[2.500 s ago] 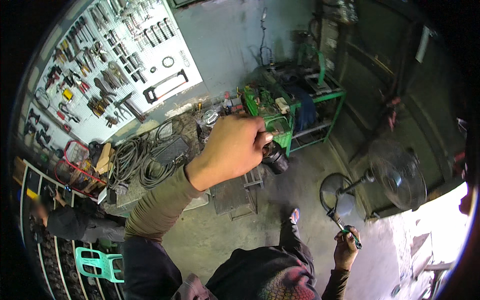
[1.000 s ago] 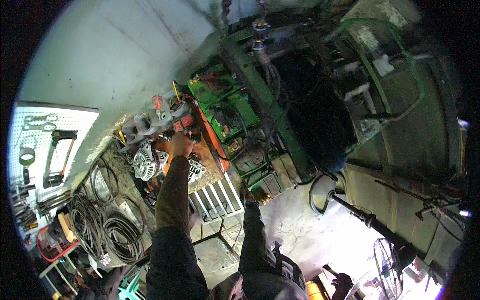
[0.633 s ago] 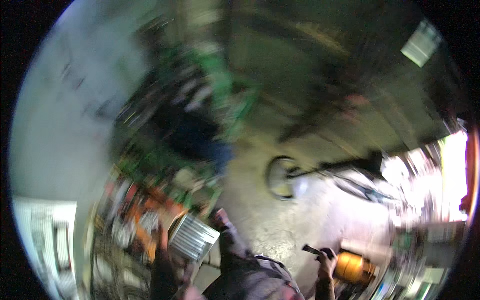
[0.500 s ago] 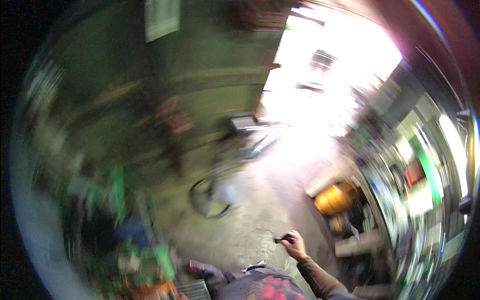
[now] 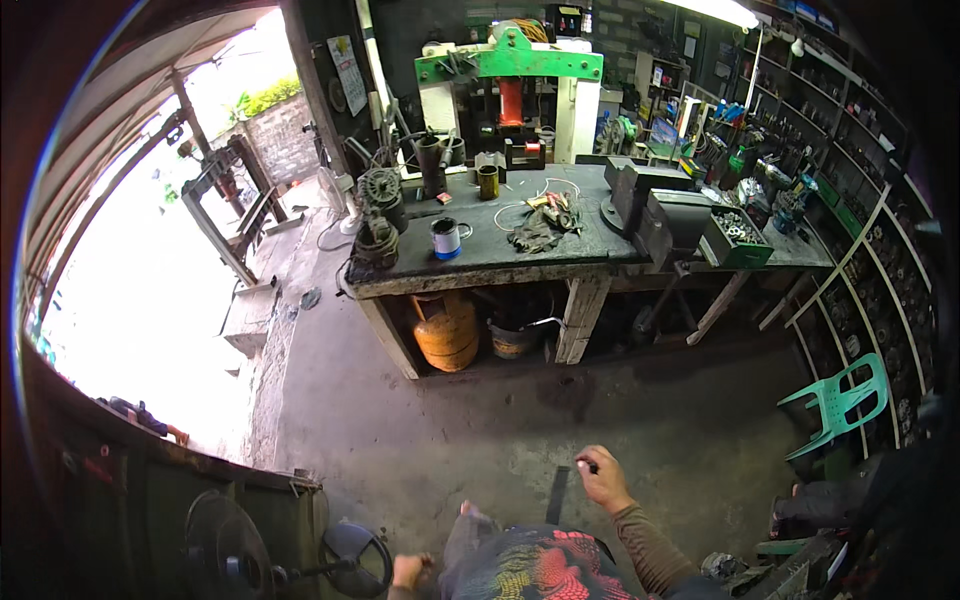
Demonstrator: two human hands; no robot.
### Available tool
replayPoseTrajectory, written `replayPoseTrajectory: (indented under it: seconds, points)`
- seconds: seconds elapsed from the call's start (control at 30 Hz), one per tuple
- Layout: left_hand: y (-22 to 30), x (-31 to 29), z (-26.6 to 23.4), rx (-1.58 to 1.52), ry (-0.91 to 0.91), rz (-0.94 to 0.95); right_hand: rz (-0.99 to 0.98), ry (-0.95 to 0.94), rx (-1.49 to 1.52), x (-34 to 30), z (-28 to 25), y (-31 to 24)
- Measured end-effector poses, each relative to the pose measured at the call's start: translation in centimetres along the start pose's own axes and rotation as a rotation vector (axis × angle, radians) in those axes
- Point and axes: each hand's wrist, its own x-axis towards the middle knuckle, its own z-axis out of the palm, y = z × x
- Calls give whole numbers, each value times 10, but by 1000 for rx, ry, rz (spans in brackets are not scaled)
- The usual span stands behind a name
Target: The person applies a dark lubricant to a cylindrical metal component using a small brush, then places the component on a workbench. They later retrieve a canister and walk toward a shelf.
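My right hand [image 5: 606,484] is raised in front of me at the lower middle, its fingers closed around a small black object [image 5: 592,467]. Most of that object is hidden by the fingers, so its kind is unclear. Just left of the fingertips shows a dark narrow strip [image 5: 559,494]; I cannot tell whether it lies on the floor. Low at my left side is my left hand [image 5: 408,571] with curled fingers, close to the round base [image 5: 357,556] of a standing fan. Whatever it may hold is hidden.
Ahead stands a workbench [image 5: 470,273] with a vise [image 5: 650,205], a blue-and-white can [image 5: 446,240], rags [image 5: 545,222] and a box of metal parts [image 5: 735,238]. Below it is an orange gas cylinder [image 5: 446,335]. Behind rises a green press frame [image 5: 510,65]. A green plastic chair [image 5: 845,405] stands right.
My view has swung right, from the bright doorway to the workbench. My right hand stays raised with the black object, and my left hand has come into view.
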Motion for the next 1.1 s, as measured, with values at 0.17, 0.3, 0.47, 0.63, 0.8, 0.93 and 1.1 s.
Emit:
replayPoseTrajectory:
  seconds: [0.17,0.3,0.47,0.63,0.8,0.93,1.1]
  points:
    - [171,107,167,1171,254,599,214,25,-65,30,0,27]
    - [315,157,350,1454,29,904,290,49,-90,95,-4,29]
    - [463,243,540,1504,-241,1500,187,291,-80,209,-47,-4]
    - [577,369,649,2238,260,1129,315,461,75,288,-86,-25]
    - [611,480,660,2425,444,593,383,395,201,355,-104,-20]
    - [610,519,646,2488,557,449,145,238,112,439,-123,-17]
    - [612,507,649,2450,453,346,-65,79,160,535,-146,-24]
